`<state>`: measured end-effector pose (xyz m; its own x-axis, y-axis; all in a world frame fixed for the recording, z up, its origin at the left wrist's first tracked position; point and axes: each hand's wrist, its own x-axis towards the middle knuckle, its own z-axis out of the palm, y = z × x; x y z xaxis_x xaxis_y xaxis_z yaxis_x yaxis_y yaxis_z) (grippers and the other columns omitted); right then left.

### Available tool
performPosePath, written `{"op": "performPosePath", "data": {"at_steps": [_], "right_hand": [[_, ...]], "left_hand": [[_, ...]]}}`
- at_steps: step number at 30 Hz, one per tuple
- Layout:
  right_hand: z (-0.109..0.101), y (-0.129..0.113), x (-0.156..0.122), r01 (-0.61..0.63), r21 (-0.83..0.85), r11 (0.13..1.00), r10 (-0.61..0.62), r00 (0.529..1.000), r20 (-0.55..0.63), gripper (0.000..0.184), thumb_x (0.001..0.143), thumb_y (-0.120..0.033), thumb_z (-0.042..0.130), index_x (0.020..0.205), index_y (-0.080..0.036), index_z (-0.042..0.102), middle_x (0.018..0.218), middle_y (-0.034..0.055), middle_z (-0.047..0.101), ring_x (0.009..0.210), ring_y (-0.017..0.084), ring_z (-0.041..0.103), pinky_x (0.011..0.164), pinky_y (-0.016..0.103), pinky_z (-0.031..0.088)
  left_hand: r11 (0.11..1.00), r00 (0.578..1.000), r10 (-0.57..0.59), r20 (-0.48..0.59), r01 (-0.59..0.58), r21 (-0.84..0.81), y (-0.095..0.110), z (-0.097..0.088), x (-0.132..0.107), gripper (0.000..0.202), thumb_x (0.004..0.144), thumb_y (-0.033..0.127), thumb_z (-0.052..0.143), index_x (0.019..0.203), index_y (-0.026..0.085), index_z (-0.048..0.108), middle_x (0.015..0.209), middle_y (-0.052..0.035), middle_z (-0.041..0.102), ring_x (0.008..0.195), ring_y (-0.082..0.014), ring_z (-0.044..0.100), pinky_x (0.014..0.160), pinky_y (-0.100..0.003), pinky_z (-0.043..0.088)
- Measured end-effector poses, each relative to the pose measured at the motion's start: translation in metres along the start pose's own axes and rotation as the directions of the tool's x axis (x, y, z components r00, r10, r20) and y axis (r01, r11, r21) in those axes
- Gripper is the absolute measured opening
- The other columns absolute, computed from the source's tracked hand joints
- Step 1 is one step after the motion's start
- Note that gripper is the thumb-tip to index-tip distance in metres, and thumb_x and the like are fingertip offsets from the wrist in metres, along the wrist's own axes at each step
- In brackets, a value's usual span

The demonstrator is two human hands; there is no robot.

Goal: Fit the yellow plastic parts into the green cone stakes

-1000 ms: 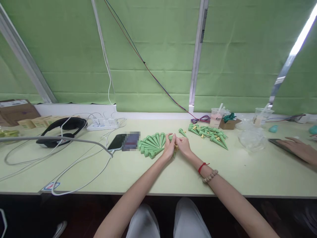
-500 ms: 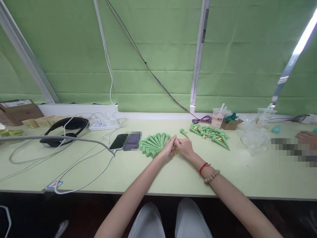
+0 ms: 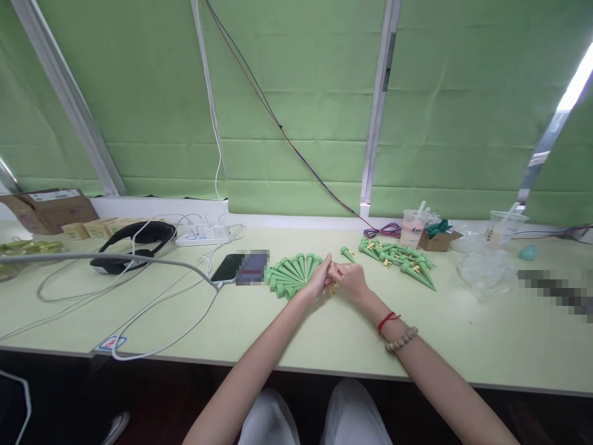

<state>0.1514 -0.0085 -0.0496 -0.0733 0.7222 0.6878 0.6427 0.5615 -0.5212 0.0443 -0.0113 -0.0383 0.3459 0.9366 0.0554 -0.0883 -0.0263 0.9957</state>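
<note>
My left hand (image 3: 319,279) and my right hand (image 3: 348,280) meet at the middle of the table, fingers closed against each other. Whatever they hold between them is hidden by the fingers. Small yellow plastic pieces (image 3: 333,289) show just under my right hand. Left of my hands, several green plastic spikes (image 3: 290,272) lie in a fan, points inward and wide ends out. One single green spike (image 3: 347,253) with a yellow valve lies just beyond my right hand. To the right is a loose pile of green spikes (image 3: 398,256), some with yellow valves.
Left of the fan lie a phone (image 3: 228,268), black headphones (image 3: 134,244), a power strip (image 3: 204,233) and white cables. Behind the pile stand a drink cup (image 3: 412,228) and a small cardboard box (image 3: 438,240). A clear plastic bag (image 3: 486,272) lies at the right.
The view has shifted a little, so the table's things sit further right and lower. A person's hand at the right edge is out of view. My hands stay together, with slight finger movement.
</note>
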Motion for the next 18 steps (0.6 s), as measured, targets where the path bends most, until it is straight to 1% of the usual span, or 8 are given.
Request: {"op": "performPosePath", "data": {"at_steps": [1,3,6,8,10,12,14,18], "right_hand": [[-0.001,0.000,0.001,0.010,-0.019,1.000,-0.010,1.000,0.000,0.038,0.077,-0.035,0.047,0.042,-0.019,0.047,0.045,0.0023,0.053,0.044,0.011,0.043,0.050,0.024,0.027],[-0.002,-0.001,0.001,-0.015,0.013,1.000,0.015,1.000,-0.023,0.038,0.080,-0.037,0.044,0.047,-0.019,0.049,0.047,0.0013,0.051,0.045,0.011,0.043,0.050,0.024,0.027],[0.001,-0.006,0.001,-0.096,0.250,0.964,0.112,0.992,-0.052,0.031,0.079,-0.043,0.049,0.062,-0.018,0.056,0.055,0.0007,0.056,0.050,0.012,0.048,0.051,0.023,0.034],[0.005,-0.006,0.002,-0.167,0.453,0.876,0.184,0.983,0.005,0.029,0.073,-0.046,0.057,0.070,-0.017,0.059,0.065,0.0034,0.061,0.058,0.014,0.054,0.057,0.025,0.041],[0.010,-0.005,0.003,-0.260,0.599,0.757,0.247,0.963,0.106,0.032,0.066,-0.047,0.063,0.071,-0.016,0.062,0.073,0.0067,0.065,0.067,0.017,0.059,0.064,0.028,0.046],[0.013,-0.001,0.003,-0.334,0.670,0.663,0.288,0.940,0.183,0.035,0.061,-0.049,0.067,0.071,-0.016,0.063,0.074,0.0073,0.066,0.069,0.018,0.060,0.067,0.030,0.047],[0.016,0.003,0.003,-0.355,0.691,0.630,0.302,0.931,0.203,0.035,0.057,-0.050,0.069,0.068,-0.017,0.062,0.070,0.0058,0.065,0.066,0.017,0.060,0.066,0.030,0.048],[0.016,0.005,0.003,-0.308,0.636,0.707,0.263,0.950,0.168,0.031,0.059,-0.046,0.069,0.062,-0.017,0.058,0.066,0.0039,0.062,0.062,0.015,0.057,0.063,0.029,0.046]], "left_hand": [[1.000,1.000,0.015,-0.024,-0.014,0.008,0.001,0.000,0.000,0.054,0.075,0.068,0.036,0.056,0.018,0.039,0.039,0.0061,0.023,0.031,-0.0044,0.023,0.030,-0.018,0.014],[0.996,0.984,0.087,-0.156,-0.085,0.023,0.003,0.001,0.000,0.050,0.076,0.066,0.040,0.066,0.017,0.047,0.041,0.0064,0.025,0.033,-0.0054,0.024,0.032,-0.019,0.018],[0.967,0.888,0.256,-0.382,-0.228,0.116,0.003,0.000,0.002,0.040,0.077,0.058,0.045,0.080,0.018,0.051,0.051,0.0043,0.038,0.042,-0.0076,0.035,0.041,-0.020,0.030],[0.932,0.817,0.360,-0.451,-0.291,0.217,0.002,-0.002,0.003,0.035,0.078,0.053,0.047,0.082,0.018,0.051,0.062,0.0011,0.048,0.054,-0.0101,0.046,0.052,-0.022,0.038],[0.904,0.780,0.419,-0.465,-0.308,0.298,-0.001,-0.004,0.004,0.032,0.079,0.050,0.047,0.081,0.018,0.051,0.072,-0.0015,0.054,0.067,-0.0126,0.051,0.062,-0.023,0.042],[0.893,0.774,0.434,-0.462,-0.301,0.335,-0.003,-0.005,0.004,0.031,0.079,0.050,0.048,0.080,0.018,0.051,0.077,-0.0029,0.056,0.073,-0.0144,0.053,0.067,-0.025,0.042],[0.901,0.781,0.412,-0.469,-0.274,0.335,-0.006,-0.006,0.004,0.032,0.078,0.051,0.047,0.080,0.019,0.052,0.077,-0.0037,0.056,0.075,-0.0159,0.053,0.067,-0.026,0.042],[0.947,0.815,0.291,-0.500,-0.171,0.271,-0.009,-0.009,0.007,0.035,0.078,0.054,0.046,0.079,0.019,0.053,0.068,-0.0045,0.053,0.073,-0.0191,0.053,0.064,-0.029,0.041]]}}
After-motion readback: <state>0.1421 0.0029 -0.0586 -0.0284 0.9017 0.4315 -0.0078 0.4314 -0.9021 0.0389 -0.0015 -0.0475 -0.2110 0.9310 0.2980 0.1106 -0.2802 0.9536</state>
